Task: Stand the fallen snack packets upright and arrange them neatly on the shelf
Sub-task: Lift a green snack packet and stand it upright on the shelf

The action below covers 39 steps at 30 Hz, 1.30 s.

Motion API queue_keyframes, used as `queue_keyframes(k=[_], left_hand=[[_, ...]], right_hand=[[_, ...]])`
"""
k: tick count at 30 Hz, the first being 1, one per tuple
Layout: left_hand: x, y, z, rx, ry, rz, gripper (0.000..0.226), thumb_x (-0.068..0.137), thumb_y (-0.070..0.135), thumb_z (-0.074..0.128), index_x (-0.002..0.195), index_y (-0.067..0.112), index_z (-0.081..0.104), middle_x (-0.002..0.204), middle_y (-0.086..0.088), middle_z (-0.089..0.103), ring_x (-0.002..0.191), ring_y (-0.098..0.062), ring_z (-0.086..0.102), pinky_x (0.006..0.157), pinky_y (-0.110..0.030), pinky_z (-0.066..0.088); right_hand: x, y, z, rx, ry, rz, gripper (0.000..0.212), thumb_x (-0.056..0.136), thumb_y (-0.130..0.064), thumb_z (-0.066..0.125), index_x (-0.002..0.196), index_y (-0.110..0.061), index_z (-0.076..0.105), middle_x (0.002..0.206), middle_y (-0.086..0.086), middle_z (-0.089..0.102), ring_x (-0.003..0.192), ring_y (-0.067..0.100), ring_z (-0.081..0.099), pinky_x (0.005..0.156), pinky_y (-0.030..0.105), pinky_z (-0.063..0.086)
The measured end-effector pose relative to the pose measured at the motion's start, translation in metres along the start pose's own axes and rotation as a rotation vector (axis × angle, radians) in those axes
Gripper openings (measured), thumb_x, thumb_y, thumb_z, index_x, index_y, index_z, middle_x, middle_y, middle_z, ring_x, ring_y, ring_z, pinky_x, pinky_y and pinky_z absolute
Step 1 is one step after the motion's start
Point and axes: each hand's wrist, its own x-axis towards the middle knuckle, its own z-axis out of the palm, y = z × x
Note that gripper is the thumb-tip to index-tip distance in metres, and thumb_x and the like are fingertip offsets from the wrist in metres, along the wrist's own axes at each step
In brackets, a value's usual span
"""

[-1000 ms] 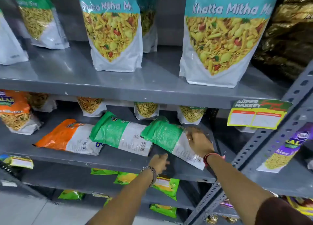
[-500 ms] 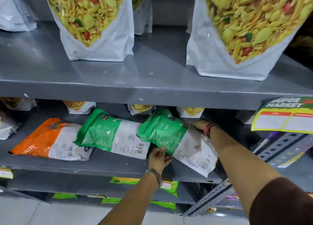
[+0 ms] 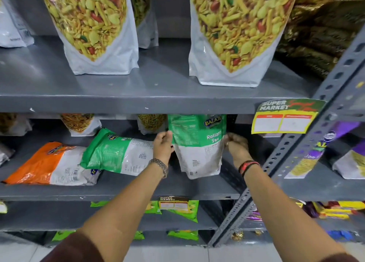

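A green and white Ratlami Sev packet (image 3: 199, 143) stands upright on the middle grey shelf (image 3: 118, 191). My left hand (image 3: 164, 145) grips its left edge and my right hand (image 3: 236, 144) grips its right edge. Its top reaches the underside of the shelf above. To its left a second green and white packet (image 3: 116, 152) lies flat on the shelf. Further left an orange and white packet (image 3: 49, 164) also lies flat, partly under the green one's corner.
Small packets (image 3: 79, 123) stand upright at the back of the middle shelf. Large Khatta Mitha pouches (image 3: 94, 31) stand on the upper shelf. A slotted grey upright (image 3: 286, 153) with a yellow price tag (image 3: 284, 116) borders the right. Green packets (image 3: 181, 210) lie on the lower shelves.
The right-hand green packet lay flat and tilted before; both hands have lifted it upright. My left hand moved from its lower edge to its left side, my right hand to its right side.
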Motion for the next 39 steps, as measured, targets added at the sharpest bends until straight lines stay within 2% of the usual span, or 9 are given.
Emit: queue_keyframes(k=[6,11,14,17,21,25,29,32,39], left_hand=[[0.011,-0.02,0.0,0.125,-0.058,-0.014,0.017,0.092,0.029,0.048,0.077,0.022,0.051,0.074,0.004,0.051,0.079,-0.012,0.051,0.085,-0.034,0.046],[0.0,-0.025,0.005,0.062,-0.107,-0.333,0.052,0.095,0.044,0.033,0.131,0.008,0.045,0.136,-0.013,0.047,0.127,-0.027,0.044,0.099,-0.039,0.042],[-0.013,-0.041,0.005,0.103,-0.224,-0.502,0.034,0.095,0.038,0.037,0.106,0.011,0.053,0.105,-0.008,0.052,0.119,-0.025,0.048,0.101,-0.037,0.04],[-0.017,-0.046,0.008,0.105,-0.279,-0.541,0.041,0.096,0.033,0.04,0.127,0.006,0.044,0.134,-0.019,0.044,0.122,-0.029,0.044,0.109,-0.041,0.032],[-0.003,-0.04,0.018,0.105,-0.261,-0.479,0.026,0.095,0.034,0.042,0.084,0.014,0.053,0.086,-0.005,0.054,0.079,-0.018,0.052,0.081,-0.033,0.048],[0.016,-0.038,0.033,0.048,-0.244,-0.431,0.028,0.093,0.031,0.046,0.075,0.016,0.061,0.075,-0.002,0.065,0.08,-0.022,0.061,0.071,-0.032,0.05],[0.023,-0.039,0.039,0.098,-0.267,-0.345,0.037,0.094,0.033,0.045,0.1,0.003,0.066,0.096,-0.014,0.067,0.075,-0.023,0.06,0.08,-0.035,0.049],[0.038,-0.064,0.028,0.162,-0.199,-0.303,0.067,0.076,0.055,0.051,0.117,0.002,0.06,0.121,-0.014,0.063,0.103,-0.028,0.062,0.099,-0.04,0.046],[-0.016,-0.073,-0.007,0.361,-0.173,-0.403,0.023,0.094,0.025,0.042,0.095,0.009,0.059,0.088,-0.004,0.054,0.083,-0.021,0.054,0.079,-0.03,0.045]], right_hand=[[-0.01,0.028,0.007,0.034,0.038,0.0,0.026,0.086,0.005,0.049,0.072,-0.011,0.063,0.085,0.008,0.059,0.084,0.017,0.048,0.078,0.029,0.04],[-0.012,0.024,0.002,0.281,-0.017,0.104,0.025,0.094,-0.017,0.045,0.077,-0.017,0.063,0.083,-0.001,0.065,0.069,0.01,0.059,0.067,0.022,0.049],[-0.014,0.023,0.002,0.182,-0.081,0.183,0.04,0.096,-0.038,0.038,0.071,-0.018,0.062,0.087,0.003,0.067,0.072,0.019,0.063,0.073,0.031,0.053],[-0.02,0.026,0.002,0.131,-0.065,0.202,0.044,0.097,-0.034,0.035,0.068,-0.016,0.061,0.094,0.011,0.067,0.084,0.026,0.063,0.091,0.042,0.052],[-0.038,0.044,-0.002,0.011,-0.098,0.136,0.034,0.094,-0.014,0.033,0.075,-0.015,0.062,0.101,0.02,0.069,0.08,0.032,0.066,0.091,0.048,0.053],[-0.057,0.063,0.009,-0.006,-0.184,0.11,0.024,0.093,-0.018,0.049,0.086,-0.002,0.066,0.086,0.02,0.068,0.071,0.03,0.067,0.077,0.04,0.059],[-0.07,0.064,0.026,0.02,-0.293,0.093,0.024,0.091,-0.032,0.052,0.075,-0.016,0.063,0.077,0.008,0.07,0.07,0.023,0.07,0.063,0.026,0.059],[-0.07,0.062,0.02,-0.067,-0.29,0.056,0.029,0.09,-0.038,0.051,0.077,-0.015,0.065,0.079,0.005,0.07,0.072,0.021,0.07,0.064,0.028,0.06],[-0.027,0.044,-0.002,-0.092,-0.093,0.02,0.032,0.09,-0.046,0.039,0.099,-0.024,0.06,0.115,0.007,0.064,0.109,0.029,0.059,0.104,0.048,0.042]])
